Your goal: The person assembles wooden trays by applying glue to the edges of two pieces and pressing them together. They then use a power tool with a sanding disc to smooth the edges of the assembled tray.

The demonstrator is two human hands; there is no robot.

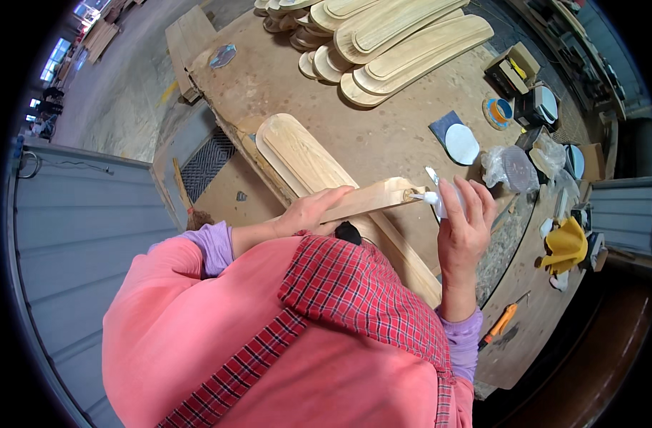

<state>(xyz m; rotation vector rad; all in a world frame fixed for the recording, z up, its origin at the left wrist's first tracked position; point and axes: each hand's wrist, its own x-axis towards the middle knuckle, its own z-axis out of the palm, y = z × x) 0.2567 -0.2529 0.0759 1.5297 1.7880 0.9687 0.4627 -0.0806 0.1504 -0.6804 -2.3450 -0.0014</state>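
Observation:
My left hand [310,212] is closed around a shaped pale wooden piece [372,196], held crosswise in front of my chest. Its right end is notched and has a small brownish spot. My right hand [466,222] grips a small squeeze bottle [440,205] with a white nozzle. The nozzle tip points left and meets, or nearly meets, that end; exact contact cannot be told. Beneath the piece, a long round-ended wooden board [297,143] lies slantwise on the worktable [269,78], its middle partly covered by my left hand and the piece.
Stacked round-ended boards [404,53] fill the table's far side. To the right are white round discs [461,144], a tape roll [497,113], an open carton [515,71] and plastic bags [511,168]. Nearer lie a yellow cloth [565,246] and an orange-handled tool [503,321]. A grey panel [90,264] stands left.

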